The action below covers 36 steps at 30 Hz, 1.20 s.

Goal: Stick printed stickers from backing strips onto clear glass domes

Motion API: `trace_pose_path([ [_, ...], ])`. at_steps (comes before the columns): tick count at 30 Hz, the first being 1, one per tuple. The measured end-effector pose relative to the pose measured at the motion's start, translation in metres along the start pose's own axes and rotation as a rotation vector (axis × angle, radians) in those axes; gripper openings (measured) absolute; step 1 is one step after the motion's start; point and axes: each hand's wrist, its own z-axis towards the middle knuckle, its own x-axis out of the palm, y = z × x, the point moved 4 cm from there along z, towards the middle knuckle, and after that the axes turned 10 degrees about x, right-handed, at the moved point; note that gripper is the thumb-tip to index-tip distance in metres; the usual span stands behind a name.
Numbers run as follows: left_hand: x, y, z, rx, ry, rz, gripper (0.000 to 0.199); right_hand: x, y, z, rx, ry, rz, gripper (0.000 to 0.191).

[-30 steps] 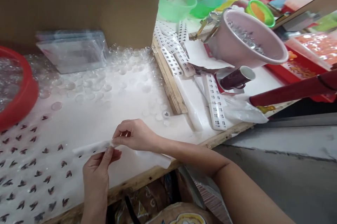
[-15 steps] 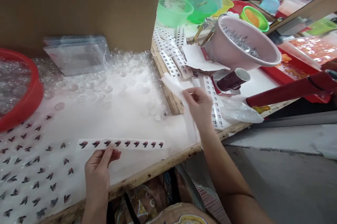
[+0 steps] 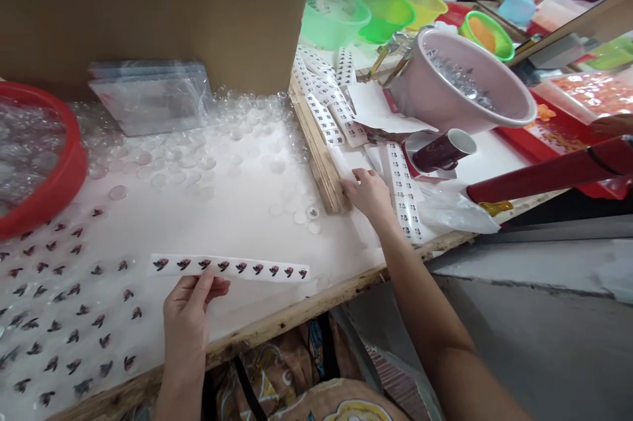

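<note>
The left hand (image 3: 196, 302) holds a narrow sticker strip (image 3: 231, 266) between the thumb and the bent fingers, near the front edge of the white table (image 3: 237, 223). The strip lies almost level from left to right, and nine small dark and reddish pictures stand on it in one row. The right hand (image 3: 368, 195) is well apart from the strip, at the near end of a wooden bar (image 3: 319, 154); its fingers are partly bent beside a piece of white paper (image 3: 340, 162), and I cannot tell whether they hold it. To the left of the left hand, many clear discs with similar pictures (image 3: 74, 335) are spread over the table. Farther back lie plain clear discs (image 3: 173, 154), near a red basin (image 3: 74, 173) and some flat plastic packets (image 3: 153, 104). Beyond the right hand are a sticker sheet (image 3: 403, 190), a dark mug (image 3: 435, 152) and a pink basin (image 3: 422, 94).
</note>
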Motion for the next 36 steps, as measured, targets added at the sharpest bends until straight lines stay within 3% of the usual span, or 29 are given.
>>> trace_pose_path([
  [3,0.001,0.000,0.001,-0.012,0.011,0.009,0.029,-0.004,-0.004,0.003,-0.013,0.015,0.031,0.034],
  [9,0.001,0.002,0.000,-0.030,0.028,0.017,0.029,-0.020,-0.005,0.004,0.005,-0.130,0.066,0.035],
  [21,0.002,0.001,-0.001,-0.034,0.025,0.017,0.028,-0.013,0.004,0.009,0.028,0.018,0.063,0.030],
  [31,0.001,0.001,-0.001,-0.022,0.049,0.060,0.027,-0.031,0.002,0.016,0.012,-0.052,0.073,0.030],
  [36,0.000,0.003,-0.001,-0.039,0.038,0.041,0.027,-0.025,0.010,0.019,-0.014,-0.003,0.056,0.028],
])
